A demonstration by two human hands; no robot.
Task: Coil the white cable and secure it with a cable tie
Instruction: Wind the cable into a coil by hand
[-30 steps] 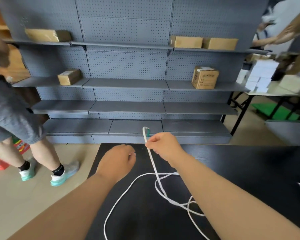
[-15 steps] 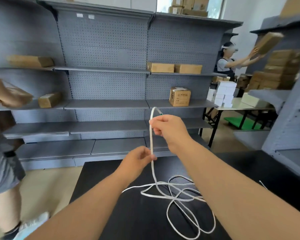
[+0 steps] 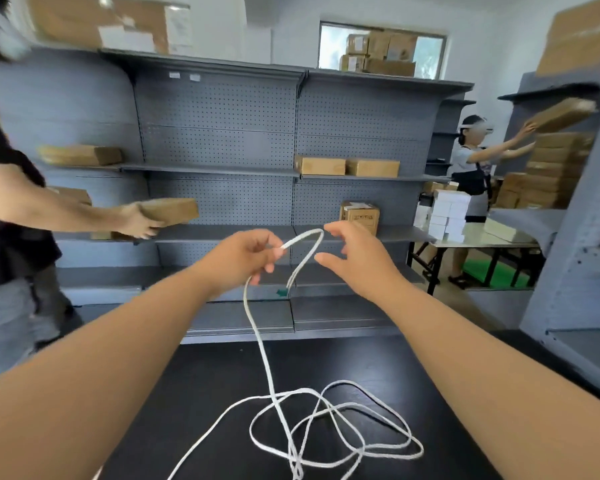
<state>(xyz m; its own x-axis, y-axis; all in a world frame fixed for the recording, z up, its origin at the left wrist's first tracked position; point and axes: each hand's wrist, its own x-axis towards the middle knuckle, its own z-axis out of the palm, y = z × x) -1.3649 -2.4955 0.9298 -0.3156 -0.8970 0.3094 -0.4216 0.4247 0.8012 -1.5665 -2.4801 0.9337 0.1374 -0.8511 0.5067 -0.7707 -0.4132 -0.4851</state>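
Observation:
The white cable (image 3: 267, 362) rises from a loose tangle on the black table (image 3: 201, 393) up to my left hand (image 3: 246, 258). That hand pinches the cable near its end, and the last stretch arcs over to the right and hangs down, ending in a small green connector (image 3: 282, 292). My right hand (image 3: 354, 258) hovers just right of the arc with fingers spread, holding nothing. No cable tie is visible.
Grey pegboard shelving (image 3: 291, 174) with cardboard boxes stands behind the table. A person at the left (image 3: 11, 216) holds a box toward a shelf. Another person at the right (image 3: 475, 168) lifts a box onto a grey rack. A folding table (image 3: 482, 237) holds white boxes.
The cable end passed from my right hand to my left hand. My right hand let go and spread its fingers. Both hands rose, and the view tilted upward.

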